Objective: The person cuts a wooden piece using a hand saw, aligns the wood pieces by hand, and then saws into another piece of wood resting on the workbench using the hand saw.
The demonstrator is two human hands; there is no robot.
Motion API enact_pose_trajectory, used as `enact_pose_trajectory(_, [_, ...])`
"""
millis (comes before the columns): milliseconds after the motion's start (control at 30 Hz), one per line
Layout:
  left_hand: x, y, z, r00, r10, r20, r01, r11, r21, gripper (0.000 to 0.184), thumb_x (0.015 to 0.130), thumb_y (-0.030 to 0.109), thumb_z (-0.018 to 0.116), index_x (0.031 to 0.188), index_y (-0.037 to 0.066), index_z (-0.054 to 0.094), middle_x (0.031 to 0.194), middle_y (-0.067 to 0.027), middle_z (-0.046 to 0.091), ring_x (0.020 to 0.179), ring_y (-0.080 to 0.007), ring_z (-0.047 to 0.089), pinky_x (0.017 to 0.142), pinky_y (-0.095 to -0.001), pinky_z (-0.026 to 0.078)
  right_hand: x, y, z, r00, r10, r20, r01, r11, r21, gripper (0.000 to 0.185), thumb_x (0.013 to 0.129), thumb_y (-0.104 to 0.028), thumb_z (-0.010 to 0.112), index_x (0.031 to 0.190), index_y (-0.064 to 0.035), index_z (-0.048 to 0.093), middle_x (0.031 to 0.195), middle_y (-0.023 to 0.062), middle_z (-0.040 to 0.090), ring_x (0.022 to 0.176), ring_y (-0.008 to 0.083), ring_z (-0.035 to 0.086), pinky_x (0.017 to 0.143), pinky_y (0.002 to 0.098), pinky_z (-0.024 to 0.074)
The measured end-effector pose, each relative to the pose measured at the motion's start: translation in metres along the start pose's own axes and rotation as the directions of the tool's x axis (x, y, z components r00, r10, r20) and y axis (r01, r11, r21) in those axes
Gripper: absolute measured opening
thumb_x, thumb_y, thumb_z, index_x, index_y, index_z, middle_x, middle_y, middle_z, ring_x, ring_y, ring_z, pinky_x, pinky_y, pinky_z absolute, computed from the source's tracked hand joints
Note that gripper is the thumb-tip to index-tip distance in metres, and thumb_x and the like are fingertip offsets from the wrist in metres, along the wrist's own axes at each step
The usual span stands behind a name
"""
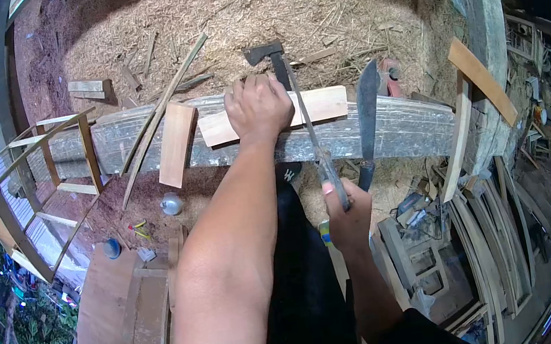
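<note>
A pale board (322, 104) lies across a weathered grey beam (410, 130). My left hand (258, 106) presses on the board with its fingers bent over the far edge. My right hand (348, 214) is wrapped round the handle of a saw (303, 108), whose narrow blade runs forward across the board, right of my left hand. Beyond the board is an axe (264, 52), its handle partly hidden. A machete (368, 103) rests across the beam to the right. Left of my left hand, a short wooden block (178, 143) lies on the beam.
Long thin strips (161, 110) cross the beam at left, near a wooden frame with mesh (90, 152). Wood shavings (211, 12) cover the ground beyond. A curved board (482, 81) leans at right; several planks (490, 247) lie at lower right. A clear round container (171, 203) sits below the beam.
</note>
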State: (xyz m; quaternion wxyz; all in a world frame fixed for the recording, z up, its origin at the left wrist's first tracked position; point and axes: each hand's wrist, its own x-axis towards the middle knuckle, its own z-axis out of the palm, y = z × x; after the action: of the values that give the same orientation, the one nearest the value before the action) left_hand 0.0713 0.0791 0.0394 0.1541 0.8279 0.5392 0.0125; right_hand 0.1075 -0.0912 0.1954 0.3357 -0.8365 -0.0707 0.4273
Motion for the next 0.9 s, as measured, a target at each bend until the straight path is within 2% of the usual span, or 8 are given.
enact_pose_trajectory(133, [0.004,0.000,-0.003,1.000,0.007,-0.005,-0.007,1.000,0.006,0.027,0.092,0.025,0.058,0.079,0.007,0.072,0.085,-0.0122,0.072,0.087,-0.0326,0.067,0.077,-0.0488,0.049,0.016,0.011,0.001,0.997,-0.018,0.075,0.018,1.000,0.000,0.037,0.098,-0.019,0.064,0.069,0.0000,0.052,0.059,0.0045,0.043,0.057,0.0116,0.041,0.054,0.0339,0.0360])
enact_pose_trajectory(267, [0.002,-0.001,0.000,0.998,0.020,-0.066,-0.021,1.000,-0.016,0.025,0.091,0.025,0.059,0.076,0.008,0.071,0.085,-0.0117,0.071,0.085,-0.0319,0.067,0.075,-0.0482,0.049,0.046,0.003,0.020,0.998,-0.059,0.001,0.058,0.992,0.115,0.034,0.100,-0.017,0.063,0.072,0.0012,0.055,0.059,0.0014,0.042,0.061,0.0083,0.040,0.055,0.0324,0.0351])
enact_pose_trajectory(333, [0.005,0.000,-0.001,0.999,0.031,-0.042,-0.031,1.000,0.000,0.025,0.091,0.024,0.058,0.077,0.008,0.071,0.085,-0.0116,0.072,0.085,-0.0317,0.067,0.074,-0.0475,0.049,0.045,-0.003,0.020,0.998,-0.067,0.007,0.067,0.998,0.003,0.032,0.100,-0.016,0.063,0.073,0.0020,0.055,0.060,0.0013,0.043,0.062,0.0078,0.040,0.055,0.0323,0.0353])
enact_pose_trajectory(600, [0.005,-0.001,-0.002,0.999,-0.002,0.041,0.003,1.000,-0.019,0.024,0.092,0.025,0.058,0.080,0.008,0.070,0.088,-0.0105,0.072,0.092,-0.0309,0.066,0.078,-0.0482,0.047,0.042,-0.013,0.021,0.999,-0.050,0.006,0.050,0.998,0.039,0.035,0.100,-0.017,0.062,0.071,0.0003,0.054,0.060,0.0026,0.045,0.060,0.0090,0.041,0.055,0.0329,0.0357])
enact_pose_trajectory(667, [0.004,-0.001,-0.004,0.999,-0.014,0.048,0.016,0.999,-0.033,0.024,0.092,0.025,0.058,0.080,0.008,0.070,0.090,-0.0107,0.072,0.093,-0.0310,0.065,0.079,-0.0483,0.046,0.047,-0.003,0.014,0.988,0.126,0.088,-0.142,0.966,0.218,0.037,0.100,-0.018,0.063,0.069,0.0001,0.054,0.058,0.0029,0.044,0.058,0.0103,0.041,0.054,0.0339,0.0355])
enact_pose_trajectory(700, [0.004,0.000,-0.005,0.999,-0.019,0.051,0.021,0.999,-0.039,0.023,0.091,0.025,0.058,0.080,0.009,0.070,0.091,-0.0110,0.072,0.094,-0.0313,0.065,0.079,-0.0483,0.046,0.054,-0.002,0.009,0.996,0.036,0.076,-0.042,0.995,0.090,0.038,0.100,-0.021,0.063,0.069,0.0006,0.056,0.056,0.0020,0.046,0.055,0.0105,0.041,0.053,0.0339,0.0345])
enact_pose_trajectory(800, [0.004,-0.001,-0.006,0.997,-0.037,0.068,0.041,0.998,-0.054,0.023,0.091,0.025,0.058,0.081,0.009,0.071,0.092,-0.0114,0.073,0.094,-0.0315,0.065,0.080,-0.0486,0.046,0.071,-0.040,-0.008,0.991,0.036,0.129,-0.011,0.982,-0.190,0.039,0.100,-0.024,0.062,0.069,0.0003,0.060,0.055,0.0005,0.048,0.054,0.0104,0.042,0.051,0.0338,0.0333])
enact_pose_trajectory(900, [0.005,0.001,-0.005,0.997,-0.033,0.065,0.037,0.998,-0.052,0.024,0.091,0.025,0.057,0.082,0.009,0.071,0.092,-0.0112,0.073,0.094,-0.0312,0.065,0.081,-0.0489,0.046,0.072,-0.042,-0.008,0.986,0.112,0.126,-0.109,0.994,-0.028,0.040,0.100,-0.027,0.061,0.071,0.0008,0.061,0.055,0.0030,0.047,0.053,0.0116,0.042,0.051,0.0352,0.0334])
